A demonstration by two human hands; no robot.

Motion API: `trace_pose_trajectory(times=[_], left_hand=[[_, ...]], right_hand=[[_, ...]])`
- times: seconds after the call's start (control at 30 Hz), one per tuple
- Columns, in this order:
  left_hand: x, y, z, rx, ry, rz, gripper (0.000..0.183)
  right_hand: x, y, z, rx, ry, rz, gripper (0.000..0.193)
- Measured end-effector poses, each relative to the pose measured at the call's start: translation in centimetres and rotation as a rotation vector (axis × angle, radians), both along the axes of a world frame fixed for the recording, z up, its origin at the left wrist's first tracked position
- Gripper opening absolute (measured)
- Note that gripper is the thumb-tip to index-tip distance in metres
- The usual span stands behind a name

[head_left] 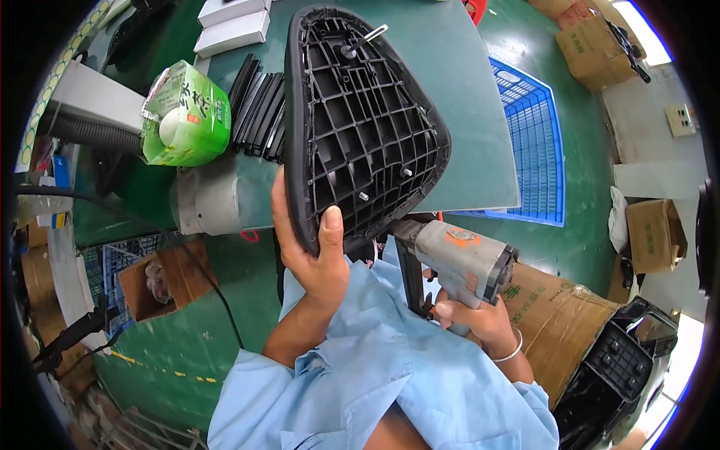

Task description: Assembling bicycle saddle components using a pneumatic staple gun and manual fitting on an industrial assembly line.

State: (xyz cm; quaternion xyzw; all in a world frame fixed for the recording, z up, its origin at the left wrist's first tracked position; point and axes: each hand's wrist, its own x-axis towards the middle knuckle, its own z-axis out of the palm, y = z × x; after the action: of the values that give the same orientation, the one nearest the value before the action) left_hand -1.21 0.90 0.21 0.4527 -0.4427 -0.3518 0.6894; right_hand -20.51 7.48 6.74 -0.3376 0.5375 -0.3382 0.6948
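My left hand [315,266] grips the lower left edge of a black plastic seat base [367,124], thumb on the ribbed side and the other fingers around the rim. The base is tilted up, its ribbed underside facing me. Several metal studs stick out of the ribs, and a metal pin [375,33] stands out near the narrow top. Wrapped around its handle, my right hand [484,322] holds a grey pneumatic staple gun [465,259]. The gun's nose lies close to the base's lower right rim; whether they touch I cannot tell.
Black strips [259,109] lie on the green table [480,150], beside a green carton [191,112] and white boxes [232,26]. A blue crate [529,142] stands on the right. Near my right elbow is a large cardboard box [559,315] with black parts. A black hose [214,281] hangs at left.
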Motion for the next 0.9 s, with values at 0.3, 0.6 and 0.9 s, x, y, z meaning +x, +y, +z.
trace_pose_trajectory(times=[0.3, 0.6, 0.9], left_hand=[[0.9, 0.5, 0.0, 0.018, 0.057, -0.018, 0.072], [4.6, -4.6, 6.7, 0.464, 0.225, -0.603, 0.061], [0.5, -5.1, 0.2, 0.228, 0.430, -0.287, 0.064]], right_hand=[[1.0, -0.4, 0.4, 0.130, -0.031, 0.049, 0.050], [-0.6, -0.5, -0.4, -0.082, 0.168, 0.174, 0.033], [-2.3, 0.7, -1.1, -0.186, 0.104, -0.193, 0.045]])
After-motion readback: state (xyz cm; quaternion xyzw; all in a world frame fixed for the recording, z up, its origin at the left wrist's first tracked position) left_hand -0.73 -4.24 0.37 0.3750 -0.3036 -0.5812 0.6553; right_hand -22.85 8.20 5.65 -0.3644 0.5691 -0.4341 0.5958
